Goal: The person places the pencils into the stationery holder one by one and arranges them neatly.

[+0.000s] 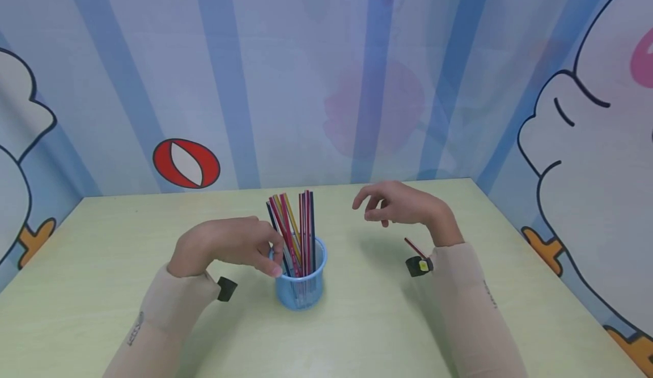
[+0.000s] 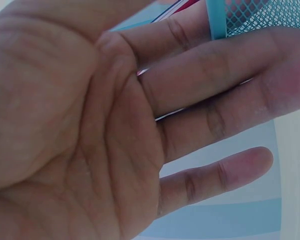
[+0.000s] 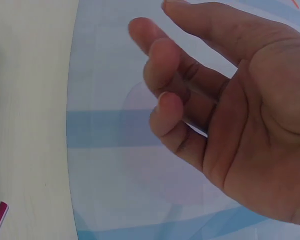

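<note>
A light blue mesh pen cup [image 1: 300, 293] stands upright on the table, holding several long, thin pencils [image 1: 291, 230] in red, yellow, dark blue and stripes. At its left rim is my left hand [image 1: 234, 245]. In the left wrist view its index finger [image 2: 177, 32] passes behind the cup's rim [image 2: 217, 20], while the middle finger lies outside the mesh. The thumb touches the near rim. My right hand [image 1: 400, 202] hovers over the table to the right, fingers loosely curled around nothing. Near the right wrist lies one red pencil [image 1: 414, 246], partly hidden; its tip shows in the right wrist view.
The pale yellow table [image 1: 357, 332] runs back to a blue striped backdrop [image 1: 285, 83] with printed cartoon figures and a red ball [image 1: 186, 163]. Small dark cameras [image 1: 419, 266] sit at both wrists.
</note>
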A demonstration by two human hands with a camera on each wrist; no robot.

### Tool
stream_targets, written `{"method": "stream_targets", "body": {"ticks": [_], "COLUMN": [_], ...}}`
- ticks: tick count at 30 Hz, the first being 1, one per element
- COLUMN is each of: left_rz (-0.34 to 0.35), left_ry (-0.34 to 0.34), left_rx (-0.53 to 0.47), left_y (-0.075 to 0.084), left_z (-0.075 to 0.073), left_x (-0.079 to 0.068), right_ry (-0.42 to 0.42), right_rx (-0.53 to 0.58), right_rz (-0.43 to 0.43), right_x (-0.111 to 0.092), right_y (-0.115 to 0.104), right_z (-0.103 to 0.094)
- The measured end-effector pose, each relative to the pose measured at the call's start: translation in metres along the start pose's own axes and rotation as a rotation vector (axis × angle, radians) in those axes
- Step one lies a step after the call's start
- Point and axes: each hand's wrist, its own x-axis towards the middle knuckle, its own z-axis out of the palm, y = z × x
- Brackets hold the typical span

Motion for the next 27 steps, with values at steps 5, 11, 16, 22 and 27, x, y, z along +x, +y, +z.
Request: {"method": "stream_targets", "body": {"ticks": [5,11,16,22,27], "left_rz": [-0.003,-0.004,0.000,0.006,0.002], "left_ry": [0.000,0.000,-0.001,-0.003,-0.002], "left_rx": [-0.006,-0.009,-0.012,-0.002,-0.003], "left_y": [-0.001,-0.001,-0.001,-0.001,-0.001], "left_z": [0.000,0.001,0.001,0.000,0.000], "left_x": [0.000,0.001,0.001,0.001,0.001], "right_ry": [-0.045,-0.084,-0.122,-0.179,-0.194], "right_rx": [-0.007,-0.007,-0.027,-0.047,-0.061], "right_rz": [0.051,0.102,0.168,0.257,0.321], "right_x": [-0.002,-0.005,-0.008,-0.010,-0.011], "right_y": [0.009,0.019,0.025,0.029,0.035], "right_z": [-0.002,-0.004,-0.005,-0.006,-0.007]}}
